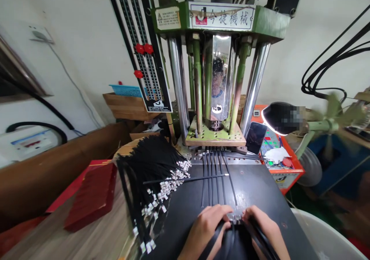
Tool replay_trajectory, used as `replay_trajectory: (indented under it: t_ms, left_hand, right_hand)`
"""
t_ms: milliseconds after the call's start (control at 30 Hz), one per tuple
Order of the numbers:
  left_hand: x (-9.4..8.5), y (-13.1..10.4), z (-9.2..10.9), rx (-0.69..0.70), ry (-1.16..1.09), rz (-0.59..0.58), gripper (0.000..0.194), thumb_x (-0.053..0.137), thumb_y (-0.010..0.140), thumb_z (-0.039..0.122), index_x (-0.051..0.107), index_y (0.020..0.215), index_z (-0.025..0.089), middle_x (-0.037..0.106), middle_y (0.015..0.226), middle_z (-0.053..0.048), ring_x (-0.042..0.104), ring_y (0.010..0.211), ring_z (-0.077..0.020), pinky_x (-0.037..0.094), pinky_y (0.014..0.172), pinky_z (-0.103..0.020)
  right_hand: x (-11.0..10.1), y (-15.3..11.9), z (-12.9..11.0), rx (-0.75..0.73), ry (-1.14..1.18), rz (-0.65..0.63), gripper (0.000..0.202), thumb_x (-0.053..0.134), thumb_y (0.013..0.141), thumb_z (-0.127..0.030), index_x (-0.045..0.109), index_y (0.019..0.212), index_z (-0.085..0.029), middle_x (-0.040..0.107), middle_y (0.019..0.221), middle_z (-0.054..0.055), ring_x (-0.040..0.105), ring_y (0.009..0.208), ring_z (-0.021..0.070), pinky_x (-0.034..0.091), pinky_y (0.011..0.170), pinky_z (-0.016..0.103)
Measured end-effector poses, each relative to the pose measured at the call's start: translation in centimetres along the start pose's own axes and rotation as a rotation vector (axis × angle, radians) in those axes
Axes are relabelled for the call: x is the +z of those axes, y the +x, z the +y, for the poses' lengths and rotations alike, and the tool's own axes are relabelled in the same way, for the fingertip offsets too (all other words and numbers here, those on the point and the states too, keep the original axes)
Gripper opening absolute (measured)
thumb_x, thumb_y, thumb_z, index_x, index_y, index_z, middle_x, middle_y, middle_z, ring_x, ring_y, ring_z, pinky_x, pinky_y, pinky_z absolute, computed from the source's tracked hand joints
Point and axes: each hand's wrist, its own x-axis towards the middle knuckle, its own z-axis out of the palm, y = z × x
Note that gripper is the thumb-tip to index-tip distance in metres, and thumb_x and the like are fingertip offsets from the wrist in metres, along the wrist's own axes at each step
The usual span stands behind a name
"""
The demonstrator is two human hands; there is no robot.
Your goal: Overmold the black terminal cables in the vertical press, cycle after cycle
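Both of your hands rest at the near edge of the black work plate [260, 187], fingers curled downward. Your left hand [206, 227] is partly closed over a bundle of black cables [231, 240] that runs toward you and out of the bottom of the view. Your right hand [264, 225] is partly closed over the same bundle from the other side. Between the two sets of fingertips sits a small row of metal connector ends [236, 215], touched by both hands; the exact pinch on each connector is too small to tell.

From the connector ends, several black cable strands [215, 175] run straight across the plate to the mould area of the green vertical moulding machine [215, 79]. One loose cable [187, 180] lies crosswise over these strands, its metal tip pointing right.

To your left, a large fanned bundle of black cables with metal terminals [156, 175] lies on the wooden bench [86, 233], touching the plate's left edge. A red box [92, 194] lies farther left on the same bench.

To your right, beside the machine base, stands an orange control box [281, 167] with a dark phone [256, 136] leaning at its left. A lit lamp head [279, 118] hangs over it. A white tub rim [326, 233] shows at lower right.
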Motion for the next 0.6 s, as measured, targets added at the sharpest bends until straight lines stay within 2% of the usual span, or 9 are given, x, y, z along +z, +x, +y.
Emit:
replay_trajectory:
  t_ms: [133, 233, 300, 433, 533, 600]
  left_hand:
    - [0.0, 0.3, 1.2, -0.008, 0.213, -0.025, 0.02, 0.047, 0.082, 0.005, 0.059, 0.084, 0.021, 0.066, 0.084, 0.0, 0.061, 0.079, -0.0157, 0.042, 0.076, -0.026]
    - [-0.2, 0.8, 1.8, -0.055, 0.331, -0.07, 0.02, 0.046, 0.081, 0.005, 0.058, 0.083, 0.021, 0.066, 0.085, 0.0, 0.06, 0.076, -0.017, 0.04, 0.072, -0.028]
    - [-0.4, 1.0, 2.0, -0.116, 0.32, -0.069, 0.019, 0.048, 0.081, 0.007, 0.058, 0.084, 0.022, 0.066, 0.088, 0.001, 0.059, 0.078, -0.0172, 0.038, 0.072, -0.028]
    - [-0.7, 1.2, 2.3, -0.155, 0.24, -0.11, 0.015, 0.05, 0.082, 0.008, 0.057, 0.085, 0.022, 0.066, 0.09, 0.002, 0.059, 0.082, -0.0155, 0.037, 0.075, -0.027]
    - [-0.6, 1.2, 2.8, -0.174, 0.33, -0.123, 0.019, 0.044, 0.084, 0.006, 0.056, 0.084, 0.021, 0.065, 0.089, 0.0, 0.058, 0.082, -0.0168, 0.036, 0.075, -0.028]
    - [-0.6, 1.3, 2.9, -0.169, 0.393, -0.121, 0.022, 0.042, 0.083, 0.003, 0.056, 0.081, 0.02, 0.065, 0.086, -0.001, 0.058, 0.083, -0.0181, 0.036, 0.073, -0.029]
  right_hand:
    - [-1.7, -0.6, -1.9, -0.072, -0.086, 0.052, 0.032, 0.048, 0.091, -0.046, 0.065, 0.075, -0.025, 0.071, 0.077, 0.003, 0.068, 0.073, 0.0164, 0.053, 0.066, 0.02]
    - [-3.2, -0.8, -3.1, -0.049, 0.006, 0.006, 0.023, 0.049, 0.094, -0.037, 0.066, 0.084, -0.024, 0.071, 0.08, 0.002, 0.068, 0.073, 0.0136, 0.052, 0.068, 0.016]
    - [-3.8, -0.6, -3.1, -0.027, 0.058, 0.03, 0.022, 0.052, 0.092, -0.037, 0.066, 0.084, -0.023, 0.071, 0.078, 0.001, 0.069, 0.071, 0.0131, 0.053, 0.068, 0.015]
    - [-3.8, -0.4, -2.8, 0.001, 0.072, 0.13, 0.026, 0.058, 0.088, -0.044, 0.068, 0.081, -0.021, 0.071, 0.073, 0.002, 0.069, 0.069, 0.0149, 0.055, 0.08, 0.02]
    - [-3.8, -0.3, -3.2, 0.059, 0.072, 0.085, 0.021, 0.059, 0.086, -0.038, 0.064, 0.076, -0.02, 0.069, 0.071, 0.003, 0.068, 0.067, 0.0152, 0.054, 0.068, 0.018]
    - [-3.9, -0.1, -3.6, 0.038, 0.066, 0.062, 0.014, 0.059, 0.085, -0.031, 0.064, 0.08, -0.02, 0.069, 0.073, 0.002, 0.067, 0.066, 0.0148, 0.052, 0.063, 0.016]
